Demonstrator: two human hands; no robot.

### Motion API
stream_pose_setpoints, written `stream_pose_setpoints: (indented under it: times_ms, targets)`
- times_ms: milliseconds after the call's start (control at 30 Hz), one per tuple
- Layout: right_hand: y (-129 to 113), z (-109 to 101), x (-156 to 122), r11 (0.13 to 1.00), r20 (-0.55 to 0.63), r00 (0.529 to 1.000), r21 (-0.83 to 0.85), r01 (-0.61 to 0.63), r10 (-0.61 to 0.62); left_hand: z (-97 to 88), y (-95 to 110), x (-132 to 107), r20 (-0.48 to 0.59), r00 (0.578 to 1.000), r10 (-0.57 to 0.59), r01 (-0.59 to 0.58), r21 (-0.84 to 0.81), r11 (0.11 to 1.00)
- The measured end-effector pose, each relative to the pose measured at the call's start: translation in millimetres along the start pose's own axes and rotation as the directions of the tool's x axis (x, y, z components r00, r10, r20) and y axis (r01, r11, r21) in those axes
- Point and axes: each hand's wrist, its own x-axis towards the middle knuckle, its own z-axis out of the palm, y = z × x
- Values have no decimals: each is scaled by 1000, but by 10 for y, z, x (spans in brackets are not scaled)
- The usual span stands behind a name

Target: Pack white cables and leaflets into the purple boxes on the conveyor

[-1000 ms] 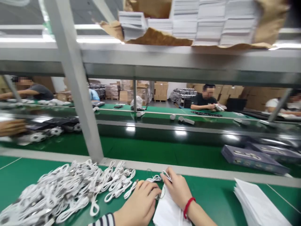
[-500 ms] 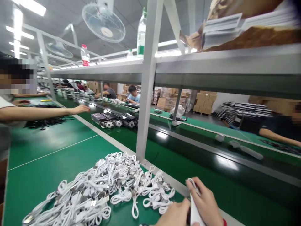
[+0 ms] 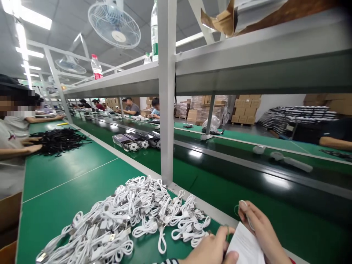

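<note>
My left hand (image 3: 210, 247) is closed at the bottom, its thumb and fingers on the lower left edge of a white printed paper sheet (image 3: 245, 245). A thin green loop shows at its index finger; I cannot tell what it is. To the right, my right hand (image 3: 262, 227) pinches a white cable (image 3: 243, 204), of which a loop stands out above the fingertips. Another thin green strand is beside those fingers. The sheet partly covers the right hand. Left of both hands spreads a large pile of bundled white USB cables (image 3: 110, 223) on the green table.
A grey post (image 3: 166, 110) rises behind the pile, carrying a shelf (image 3: 247, 62). Beyond the table edge runs a dark green conveyor (image 3: 214, 183) with several ball-printed boxes (image 3: 134, 141). At left, a co-worker's hands touch a heap of black straps (image 3: 62, 141).
My right hand has moved up and right, and the paper now faces me more fully. The co-worker's outstretched arm has drawn back from the conveyor to the black straps. The view has shifted slightly.
</note>
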Motion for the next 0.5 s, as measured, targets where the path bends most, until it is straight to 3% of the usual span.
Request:
stream_pose_setpoints:
  times_ms: [267, 400, 500]
  targets:
    - [-82, -32, -17, 978, 187, 978, 172, -121, 88, 26, -52, -6, 1, 997, 83, -83, -39, 996]
    - [-343, -86, -44, 993, 203, 978, 100, -70, 48, 7, 70, -60, -44, 996, 74, -78, -92, 993]
    - [-562, -68, -124, 999, 297, 954, -3, -43, 42, -10, 165, -80, -125, 992, 13, -43, -235, 971]
